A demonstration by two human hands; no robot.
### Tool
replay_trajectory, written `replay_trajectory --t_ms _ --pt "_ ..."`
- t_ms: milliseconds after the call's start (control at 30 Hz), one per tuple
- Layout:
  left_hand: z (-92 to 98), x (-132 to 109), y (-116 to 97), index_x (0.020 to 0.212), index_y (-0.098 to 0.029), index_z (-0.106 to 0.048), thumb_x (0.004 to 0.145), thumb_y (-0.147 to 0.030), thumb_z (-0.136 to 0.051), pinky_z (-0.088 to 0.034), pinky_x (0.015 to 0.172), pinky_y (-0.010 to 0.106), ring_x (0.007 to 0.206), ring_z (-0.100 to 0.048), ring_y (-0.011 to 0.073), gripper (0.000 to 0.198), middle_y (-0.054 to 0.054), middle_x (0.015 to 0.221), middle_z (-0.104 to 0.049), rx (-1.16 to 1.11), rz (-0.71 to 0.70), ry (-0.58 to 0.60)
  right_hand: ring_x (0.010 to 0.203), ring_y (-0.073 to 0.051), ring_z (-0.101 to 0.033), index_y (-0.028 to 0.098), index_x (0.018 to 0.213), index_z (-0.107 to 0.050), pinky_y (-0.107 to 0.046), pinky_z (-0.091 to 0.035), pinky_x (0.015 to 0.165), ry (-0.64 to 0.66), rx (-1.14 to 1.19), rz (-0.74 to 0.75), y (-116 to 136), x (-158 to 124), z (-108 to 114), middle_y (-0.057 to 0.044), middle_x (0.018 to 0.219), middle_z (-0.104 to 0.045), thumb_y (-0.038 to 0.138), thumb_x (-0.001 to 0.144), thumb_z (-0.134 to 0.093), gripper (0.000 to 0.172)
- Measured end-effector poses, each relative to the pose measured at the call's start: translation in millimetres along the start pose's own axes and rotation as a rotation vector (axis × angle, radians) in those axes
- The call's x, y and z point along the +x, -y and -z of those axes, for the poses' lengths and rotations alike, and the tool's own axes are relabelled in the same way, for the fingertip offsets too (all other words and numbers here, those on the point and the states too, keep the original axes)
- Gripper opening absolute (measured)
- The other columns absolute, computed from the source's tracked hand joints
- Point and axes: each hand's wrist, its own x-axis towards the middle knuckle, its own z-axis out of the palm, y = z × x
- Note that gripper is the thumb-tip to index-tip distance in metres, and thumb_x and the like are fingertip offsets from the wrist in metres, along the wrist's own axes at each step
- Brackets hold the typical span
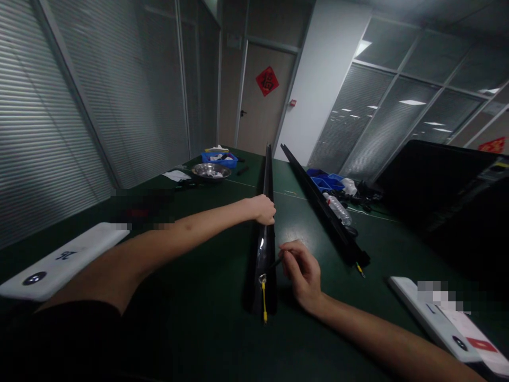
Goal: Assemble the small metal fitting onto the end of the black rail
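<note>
- Long black rail: laid lengthwise on the green table; a yellow lead is seen at its near end.
- Left hand: closed over the rail, which is grasped partway along.
- Right hand: a thin dark piece (kind indistinct) is pinched near the yellow lead.
- Second black rail: placed to the right, beside a clear bottle.

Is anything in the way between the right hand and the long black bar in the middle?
Nothing I can see blocks it. The right hand is right beside the near end of the long black bar; only the thin dark piece in its fingers reaches across the gap.
</note>
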Motion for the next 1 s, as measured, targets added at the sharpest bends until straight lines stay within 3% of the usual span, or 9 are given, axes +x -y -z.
replay_trajectory --t_ms 100,233,433,567,733,833,1000 --pt "10.3 -20 -15 0.076 -0.011 -0.082 0.085 -0.032 -0.068 -0.052 0.075 0.034 0.078 -0.075 0.0299 0.027 0.019 0.079 -0.079 0.028 -0.096 0.057 0.056 -0.011 -0.052 0.024 0.122 -0.066 -0.024 -0.042 0.048 -0.013 0.025 -0.050 -1 2 0 -0.002 0.087 -0.060 0.033 0.108 -0.054 0.021" --pt "22.7 -47 -34 0.071 -0.011 -0.081 0.088 -0.029 -0.066 -0.050 0.065 0.034 0.062 -0.070 0.0262 0.029 0.017 0.070 -0.076 0.036 -0.244 0.069 0.059 -0.012 -0.053 0.023 0.112 -0.071 -0.025 -0.043 0.051 -0.003 0.010 -0.026 1 5 1 -0.001 0.085 -0.060 0.031 0.107 -0.055 0.019" --pt "30.9 -78 -47 0.058 -0.015 -0.072 0.094 -0.031 -0.062 -0.036 0.050 0.032 0.044 -0.055 0.0197 0.040 0.009 0.054 -0.066 -0.095 -0.380 0.049 0.068 -0.016 -0.058 0.021 0.102 -0.074 -0.030 -0.047 0.062 0.036 -0.054 0.000 6 8 3 -0.004 0.084 -0.062 0.031 0.108 -0.053 0.024" --pt "19.7 -97 -48 0.064 -0.017 -0.067 0.097 -0.028 -0.059 -0.033 0.051 0.030 0.047 -0.051 0.0158 0.036 0.002 0.057 -0.063 -0.385 -0.354 -0.013 0.073 -0.018 -0.059 0.020 0.095 -0.074 -0.031 -0.049 0.070 0.070 -0.076 0.017 6 8 3 -0.003 0.079 -0.060 0.032 0.108 -0.051 0.029" --pt "-4.7 -120 -45 0.088 -0.017 -0.069 0.097 -0.027 -0.060 -0.037 0.058 0.023 0.062 -0.055 0.0126 0.017 -0.001 0.075 -0.063 -0.752 -0.288 -0.160 0.068 -0.016 -0.060 0.019 0.095 -0.068 -0.027 -0.047 0.064 0.112 -0.035 -0.082 6 8 0 -0.001 0.076 -0.061 0.036 0.108 -0.052 0.027" --pt "-18.7 -130 -49 0.096 -0.015 -0.070 0.098 -0.032 -0.062 -0.034 0.056 0.020 0.061 -0.049 0.0099 0.019 -0.001 0.081 -0.061 -0.868 -0.270 -0.180 0.068 -0.015 -0.061 0.018 0.090 -0.066 -0.026 -0.047 0.064 0.138 -0.060 -0.121 6 9 -1 -0.002 0.079 -0.065 0.037 0.107 -0.053 0.029" --pt "-33.7 -136 -61 0.097 -0.012 -0.070 0.099 -0.033 -0.065 -0.031 0.054 0.020 0.057 -0.044 0.0086 0.022 -0.003 0.073 -0.054 -0.931 -0.171 -0.178 0.072 -0.016 -0.063 0.018 0.088 -0.066 -0.026 -0.047 0.067 0.195 -0.086 -0.111 4 11 -2 -0.002 0.080 -0.067 0.035 0.108 -0.051 0.031"
